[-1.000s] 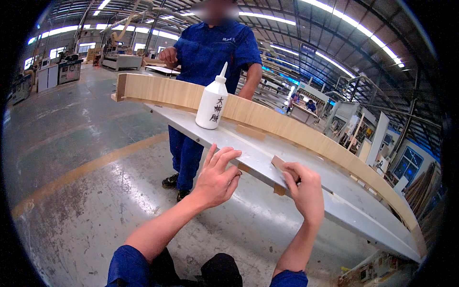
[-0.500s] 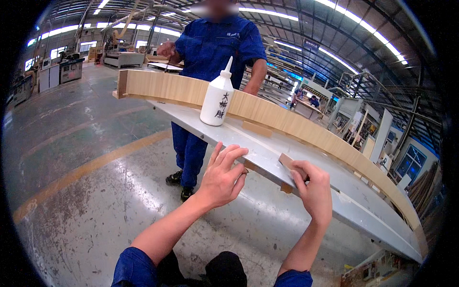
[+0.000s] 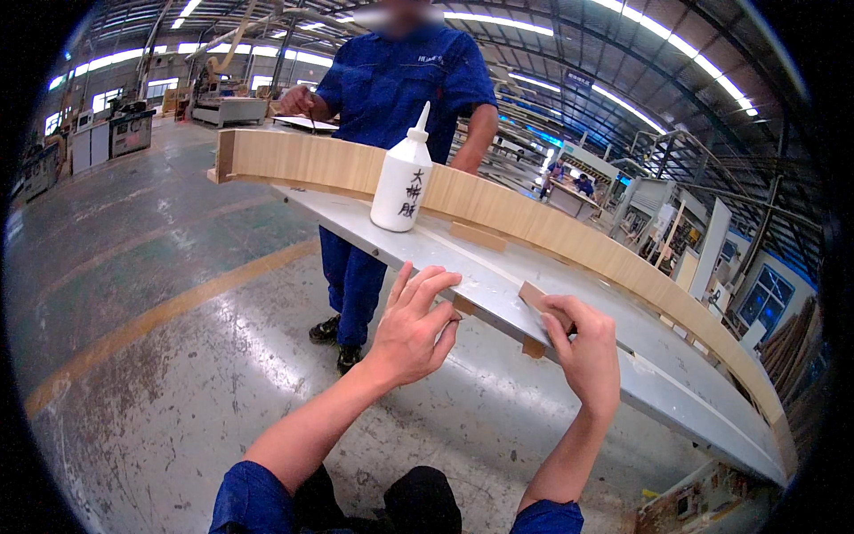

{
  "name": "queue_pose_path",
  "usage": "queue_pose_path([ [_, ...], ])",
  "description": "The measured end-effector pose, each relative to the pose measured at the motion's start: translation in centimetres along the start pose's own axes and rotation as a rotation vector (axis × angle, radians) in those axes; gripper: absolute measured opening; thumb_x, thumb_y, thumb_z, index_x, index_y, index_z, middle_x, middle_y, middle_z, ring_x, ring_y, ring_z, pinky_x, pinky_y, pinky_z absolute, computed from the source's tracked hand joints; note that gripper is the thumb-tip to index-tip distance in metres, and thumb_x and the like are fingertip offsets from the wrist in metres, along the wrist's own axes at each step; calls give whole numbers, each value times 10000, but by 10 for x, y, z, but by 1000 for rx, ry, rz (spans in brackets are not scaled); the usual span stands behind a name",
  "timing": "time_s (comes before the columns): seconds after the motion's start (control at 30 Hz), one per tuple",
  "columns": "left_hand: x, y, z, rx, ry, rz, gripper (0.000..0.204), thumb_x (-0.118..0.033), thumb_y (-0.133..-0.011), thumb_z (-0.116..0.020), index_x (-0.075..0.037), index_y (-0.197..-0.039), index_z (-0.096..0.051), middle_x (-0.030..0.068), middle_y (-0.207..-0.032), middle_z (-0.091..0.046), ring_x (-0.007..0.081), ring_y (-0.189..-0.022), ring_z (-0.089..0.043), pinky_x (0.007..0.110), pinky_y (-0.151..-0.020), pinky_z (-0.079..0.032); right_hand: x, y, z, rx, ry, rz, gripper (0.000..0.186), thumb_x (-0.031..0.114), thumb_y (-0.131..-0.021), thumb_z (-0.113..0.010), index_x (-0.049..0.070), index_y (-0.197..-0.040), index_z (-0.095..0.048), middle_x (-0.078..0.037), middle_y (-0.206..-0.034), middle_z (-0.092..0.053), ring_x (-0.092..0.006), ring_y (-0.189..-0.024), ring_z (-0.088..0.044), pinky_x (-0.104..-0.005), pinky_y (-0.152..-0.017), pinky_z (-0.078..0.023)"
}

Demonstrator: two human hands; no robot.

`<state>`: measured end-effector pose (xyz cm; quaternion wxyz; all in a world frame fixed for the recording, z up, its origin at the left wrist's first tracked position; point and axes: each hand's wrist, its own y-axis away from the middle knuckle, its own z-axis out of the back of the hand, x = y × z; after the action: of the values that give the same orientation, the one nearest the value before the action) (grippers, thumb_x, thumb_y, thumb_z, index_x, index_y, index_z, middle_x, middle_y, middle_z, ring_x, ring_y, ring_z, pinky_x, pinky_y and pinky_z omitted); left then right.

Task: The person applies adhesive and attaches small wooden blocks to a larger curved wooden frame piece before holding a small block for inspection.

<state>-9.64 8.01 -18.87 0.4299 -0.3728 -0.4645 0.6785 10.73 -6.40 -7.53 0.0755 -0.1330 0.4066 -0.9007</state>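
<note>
My left hand (image 3: 415, 322) is at the near edge of a grey metal-topped table (image 3: 614, 334), its fingers apart and touching or just over the rim. Whether something tiny lies by its thumb and forefinger I cannot make out. Between the thumb and bent fingers of my right hand (image 3: 587, 351) is a small flat wood strip (image 3: 534, 295), its far end sticking out over the table top. A white squeeze bottle (image 3: 400, 191) with a pointed nozzle stands upright beyond my left hand. Behind it, a long curved wooden panel (image 3: 302, 160) stands on edge.
Across the panel stands a co-worker in blue workwear (image 3: 400, 84), one hand raised, the other behind the panel. A wood block (image 3: 478, 236) lies against the panel's foot. Another block (image 3: 533, 348) shows below the table's near edge. Machines (image 3: 132, 132) stand at the far left.
The co-worker's raised hand has lowered a little and moved slightly left. My hands, the wood strip and the bottle keep nearly the same places.
</note>
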Motion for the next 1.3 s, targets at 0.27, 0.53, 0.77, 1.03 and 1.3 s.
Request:
queue_pose_path([
  [0.27,-1,0,0,-4,11,7,103,-75,-831,-763,-82,-900,-687,89,-1456,-545,350,-1440,-480,621,-1278,-249,1,-1,0,27,11,-26,203,70,-943,-763,-6,-1129,-742,-213,-1016,-769,-346,-838,-755,-411,-771,-591],
  [0.53,-4,-1,0,8,14,4,94,-72,-833,-755,-77,-898,-688,99,-1461,-547,360,-1440,-480,628,-1277,-245,-2,3,1,23,-32,-57,178,76,-972,-726,-2,-1132,-737,-221,-1019,-761,-367,-847,-750,-427,-768,-581],
  [0.77,-3,-12,22,87,158,37,68,-30,-830,-716,-45,-870,-663,202,-1592,-513,414,-1531,-418,644,-1282,-207,-7,-3,-11,-8,-45,13,136,85,-983,-696,-4,-1078,-734,-204,-987,-743,-402,-862,-714,-447,-791,-557],
  [1.03,-54,-68,44,145,485,-159,99,-27,-872,-713,-37,-909,-622,256,-1680,-399,457,-1602,-293,642,-1297,-172,0,1,1,23,-33,-53,137,63,-988,-697,-19,-1093,-731,-225,-937,-733,-391,-814,-715,-443,-757,-550],
  [1.3,-10,-26,30,166,249,-33,109,-55,-872,-733,-53,-892,-626,175,-1632,-482,407,-1573,-368,632,-1301,-199,-1,0,-3,-9,-44,-8,136,50,-984,-691,-24,-1091,-732,-230,-962,-742,-394,-835,-723,-438,-773,-556],
])
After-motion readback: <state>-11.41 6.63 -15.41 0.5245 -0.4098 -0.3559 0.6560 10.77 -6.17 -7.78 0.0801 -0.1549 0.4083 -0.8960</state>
